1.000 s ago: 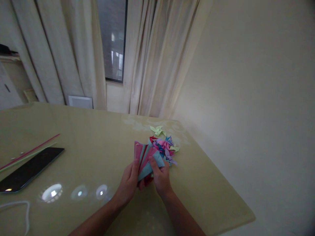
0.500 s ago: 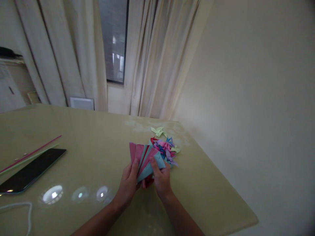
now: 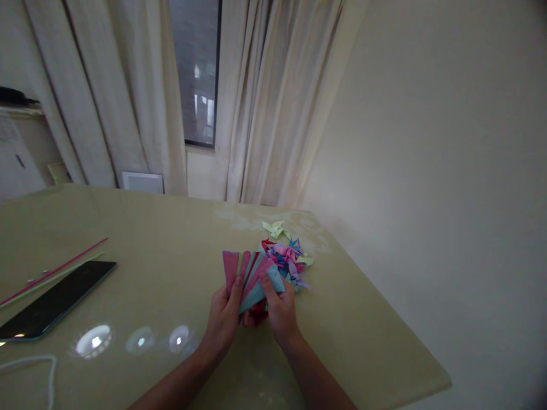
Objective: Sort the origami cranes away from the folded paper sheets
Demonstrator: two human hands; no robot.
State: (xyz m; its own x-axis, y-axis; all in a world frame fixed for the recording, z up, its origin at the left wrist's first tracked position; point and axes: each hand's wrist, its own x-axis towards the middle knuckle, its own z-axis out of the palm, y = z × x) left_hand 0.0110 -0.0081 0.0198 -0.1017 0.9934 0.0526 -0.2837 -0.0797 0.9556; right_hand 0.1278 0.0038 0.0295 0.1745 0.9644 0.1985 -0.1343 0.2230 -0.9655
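Currently, both hands grip one fan of folded paper strips [image 3: 253,278], pink, pale blue, dark red and a bit of green; left hand [image 3: 223,316] pinches its left side, thumb on the front face, other fingers mostly hidden behind; right hand [image 3: 282,310] pinches the right side, thumb pressed on the pale blue part; fan sits over the near-middle of the table [image 3: 367,336], top edges spread, lower ends bunched between the hands; dark red paper [image 3: 258,314] shows just below, unclear if held or attached; a pile of folded paper pieces [image 3: 290,262], purple, pink, blue and red, lies just beyond the right hand; pale green folded piece [image 3: 276,229] lies at its far side; on the left, a black phone-like slab [image 3: 55,299] lies beside a pink stick [image 3: 64,264]; white cable [image 3: 52,373] at near left.
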